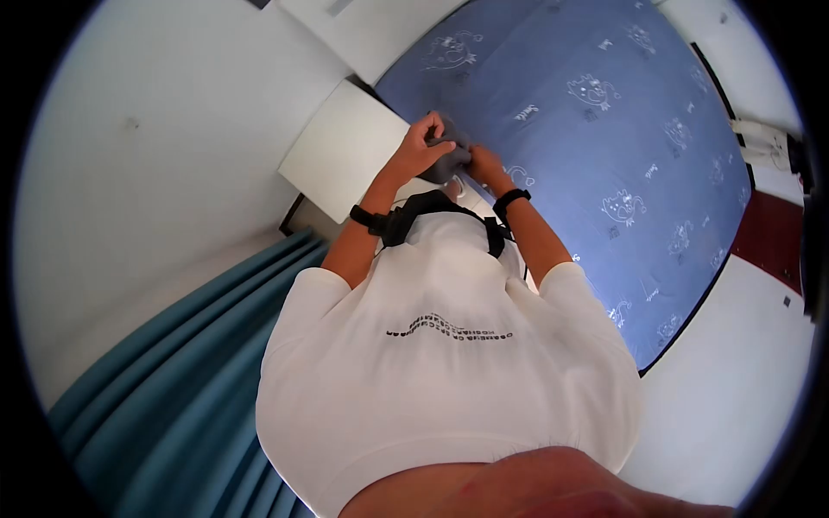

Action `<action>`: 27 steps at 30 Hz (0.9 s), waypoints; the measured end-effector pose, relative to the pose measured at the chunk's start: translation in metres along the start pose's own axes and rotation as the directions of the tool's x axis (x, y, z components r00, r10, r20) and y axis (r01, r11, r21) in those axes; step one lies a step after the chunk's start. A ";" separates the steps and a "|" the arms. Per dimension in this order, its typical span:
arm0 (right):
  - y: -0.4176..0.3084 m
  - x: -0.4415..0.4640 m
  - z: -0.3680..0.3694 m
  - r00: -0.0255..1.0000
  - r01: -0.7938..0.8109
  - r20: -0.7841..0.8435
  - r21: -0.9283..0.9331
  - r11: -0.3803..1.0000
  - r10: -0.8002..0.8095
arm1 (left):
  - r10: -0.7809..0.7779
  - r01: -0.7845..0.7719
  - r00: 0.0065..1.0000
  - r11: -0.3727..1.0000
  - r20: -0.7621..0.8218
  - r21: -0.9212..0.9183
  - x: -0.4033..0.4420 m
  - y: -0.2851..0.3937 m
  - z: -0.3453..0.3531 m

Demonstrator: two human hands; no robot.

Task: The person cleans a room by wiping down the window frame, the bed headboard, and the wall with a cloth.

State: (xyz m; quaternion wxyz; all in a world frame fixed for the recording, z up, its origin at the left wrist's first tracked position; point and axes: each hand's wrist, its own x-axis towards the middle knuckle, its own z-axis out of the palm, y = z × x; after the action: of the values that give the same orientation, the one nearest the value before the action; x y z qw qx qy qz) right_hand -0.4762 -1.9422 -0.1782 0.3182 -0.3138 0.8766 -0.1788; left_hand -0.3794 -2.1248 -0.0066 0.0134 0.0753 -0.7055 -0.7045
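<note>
A dark grey piece of cloth (446,166) is bunched up in front of my body, between my two hands. My left hand (420,148) is closed at its upper left, with curled fingers and the thumb against the cloth. On the cloth's right side, my right hand (488,167) grips its edge, the fingertips partly hidden. The exact kind of cloth item cannot be made out. Black bands circle both wrists, and a black strap or pouch (423,207) lies across the front of my white T-shirt (458,371).
A white-topped small table (341,147) stands left of my hands. To the right spreads a bed with a blue printed sheet (596,164). A teal curtain (199,371) hangs at the lower left, beside a white wall (164,129).
</note>
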 end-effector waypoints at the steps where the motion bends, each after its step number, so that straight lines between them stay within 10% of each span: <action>1: -0.004 0.003 0.001 0.997 0.016 -0.073 0.025 1.000 -0.014 | -0.040 0.040 0.999 0.999 -0.009 -0.028 -0.002 -0.003 -0.007; 6: -0.082 0.016 0.016 0.864 0.497 -0.130 0.056 0.866 -0.487 | 0.042 0.034 0.902 0.985 -0.430 0.166 -0.036 -0.056 -0.059; 9: -0.162 0.006 0.008 0.795 0.607 -0.178 0.227 0.762 -0.580 | -0.462 0.454 0.770 0.881 -0.441 -0.130 -0.064 -0.095 -0.107; 15: -0.203 0.045 0.044 0.913 0.406 -0.052 0.203 0.891 -0.405 | -0.682 0.565 0.617 0.732 -0.393 -0.381 -0.111 -0.141 -0.150; 21: -0.146 0.098 0.088 0.993 0.118 -0.026 0.113 0.987 -0.116 | -0.570 0.656 0.753 0.688 -0.329 0.311 -0.105 -0.218 -0.168; 23: -0.111 0.116 0.120 0.958 0.170 -0.253 0.129 0.977 -0.134 | -0.649 0.725 0.687 0.639 -0.326 0.258 -0.092 -0.241 -0.170; 27: -0.078 0.155 0.153 0.948 0.133 -0.300 0.073 0.988 -0.105 | -0.427 0.509 0.860 0.754 -0.278 0.416 -0.077 -0.301 -0.188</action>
State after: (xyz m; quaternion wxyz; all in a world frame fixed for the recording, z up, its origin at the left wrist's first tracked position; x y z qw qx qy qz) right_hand -0.4328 -2.1205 -0.3200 0.1865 -0.3209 0.8845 -0.2827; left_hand -0.2536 -2.3003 -0.2988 -0.1239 0.3091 -0.8108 -0.4812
